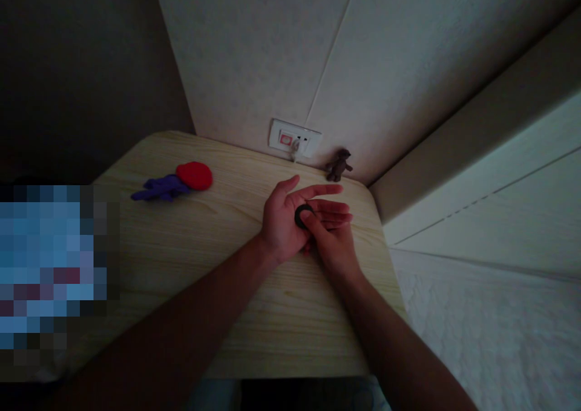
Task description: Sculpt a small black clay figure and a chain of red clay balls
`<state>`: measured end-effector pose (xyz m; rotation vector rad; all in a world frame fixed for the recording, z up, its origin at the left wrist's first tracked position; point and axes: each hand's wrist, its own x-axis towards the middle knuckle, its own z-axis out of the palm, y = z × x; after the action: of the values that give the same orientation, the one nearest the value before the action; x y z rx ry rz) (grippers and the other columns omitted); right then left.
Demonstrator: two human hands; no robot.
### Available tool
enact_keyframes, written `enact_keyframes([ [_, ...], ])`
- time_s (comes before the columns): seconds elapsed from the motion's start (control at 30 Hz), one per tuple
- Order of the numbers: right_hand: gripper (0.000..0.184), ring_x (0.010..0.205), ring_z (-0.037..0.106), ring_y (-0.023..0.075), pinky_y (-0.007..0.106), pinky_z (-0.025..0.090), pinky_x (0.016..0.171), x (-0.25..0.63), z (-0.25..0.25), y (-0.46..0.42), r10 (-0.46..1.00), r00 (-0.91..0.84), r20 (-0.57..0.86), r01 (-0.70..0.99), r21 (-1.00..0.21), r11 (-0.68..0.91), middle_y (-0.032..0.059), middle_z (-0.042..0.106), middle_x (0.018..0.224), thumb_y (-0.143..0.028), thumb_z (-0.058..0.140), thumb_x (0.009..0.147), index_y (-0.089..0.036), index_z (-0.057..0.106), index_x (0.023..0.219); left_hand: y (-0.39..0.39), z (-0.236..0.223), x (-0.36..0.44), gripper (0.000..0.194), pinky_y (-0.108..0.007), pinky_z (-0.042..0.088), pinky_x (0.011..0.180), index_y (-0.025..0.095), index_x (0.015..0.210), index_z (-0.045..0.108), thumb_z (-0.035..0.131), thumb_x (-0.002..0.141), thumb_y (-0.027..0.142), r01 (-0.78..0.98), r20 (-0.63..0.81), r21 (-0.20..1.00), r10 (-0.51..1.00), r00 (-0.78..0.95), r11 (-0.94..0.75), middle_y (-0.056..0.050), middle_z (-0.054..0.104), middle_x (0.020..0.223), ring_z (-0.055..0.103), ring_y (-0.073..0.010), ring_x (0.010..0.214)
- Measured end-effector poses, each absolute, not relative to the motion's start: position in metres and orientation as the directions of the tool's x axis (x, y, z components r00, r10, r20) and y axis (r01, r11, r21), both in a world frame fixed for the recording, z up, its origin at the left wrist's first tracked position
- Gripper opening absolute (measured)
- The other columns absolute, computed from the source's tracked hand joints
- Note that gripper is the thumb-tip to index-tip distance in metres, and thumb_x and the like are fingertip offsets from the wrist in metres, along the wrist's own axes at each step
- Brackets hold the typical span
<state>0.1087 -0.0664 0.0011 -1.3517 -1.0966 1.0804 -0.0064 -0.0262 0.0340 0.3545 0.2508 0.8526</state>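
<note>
My left hand [284, 217] is palm up above the wooden table, its fingers stretched out to the right. On its palm lies a small dark round flat piece [300, 216], which looks like modelling clay. My right hand [336, 241] presses its thumb onto that disc, and its other fingers are mostly hidden behind my left hand. Behind the hands, near the wall, stands a small dark brown clay figure [338, 166] with arms and legs. To the left lie a purple clay figure [163, 187] and a flat red clay disc [195, 175], which touch each other.
The light wooden tabletop [218, 314] has rounded back corners and meets the wall. A white socket plate [295, 138] with a red switch sits low on the wall. At the right is a pale quilted surface [490, 332]. A blurred-out patch covers the far left.
</note>
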Motion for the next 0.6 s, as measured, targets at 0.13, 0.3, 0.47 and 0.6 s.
enact_keyframes([
  [0.13,0.036,0.038,0.055,0.0117,0.021,0.042,0.036,0.1075,0.0005,-0.0647,0.983,0.180,-0.045,0.023,-0.998,-0.050,-0.0020,0.064,0.050,-0.053,0.082,0.080,-0.018,0.074,0.080,-0.0259,0.0326,-0.0054,0.068,-0.048,0.059,0.093,0.005,0.130,0.070,0.047,0.093,0.057,-0.675,-0.060,0.427,0.764,0.643,0.602,-0.021,0.081,0.094,0.079,-0.0351,0.095],
  [0.3,0.036,0.036,0.054,0.0112,0.021,0.041,0.034,0.1064,0.0007,-0.0631,0.977,0.199,-0.075,-0.001,-0.997,-0.076,-0.0023,0.063,0.048,-0.053,0.083,0.077,-0.018,0.073,0.075,-0.0257,0.0304,-0.0039,0.070,-0.046,0.058,0.091,0.004,0.127,0.071,0.049,0.091,0.060,-0.667,-0.037,0.473,0.769,0.638,0.576,-0.019,0.081,0.088,0.079,-0.0341,0.092],
  [0.47,0.034,0.035,0.052,0.0106,0.020,0.040,0.032,0.1057,0.0005,-0.0622,0.974,0.209,-0.083,-0.015,-0.997,-0.082,-0.0027,0.062,0.048,-0.050,0.083,0.076,-0.018,0.073,0.074,-0.0259,0.0304,-0.0031,0.070,-0.046,0.057,0.091,0.005,0.127,0.072,0.048,0.091,0.060,-0.660,-0.043,0.511,0.784,0.619,0.550,-0.018,0.081,0.087,0.079,-0.0341,0.092],
  [0.6,0.034,0.035,0.052,0.0105,0.020,0.041,0.031,0.1058,-0.0008,-0.0612,0.975,0.206,-0.083,-0.016,-0.997,-0.081,-0.0033,0.062,0.048,-0.050,0.083,0.076,-0.018,0.073,0.073,-0.0254,0.0295,-0.0028,0.071,-0.047,0.057,0.092,0.005,0.129,0.071,0.049,0.090,0.061,-0.654,-0.046,0.528,0.787,0.616,0.542,-0.019,0.081,0.091,0.078,-0.0342,0.094],
])
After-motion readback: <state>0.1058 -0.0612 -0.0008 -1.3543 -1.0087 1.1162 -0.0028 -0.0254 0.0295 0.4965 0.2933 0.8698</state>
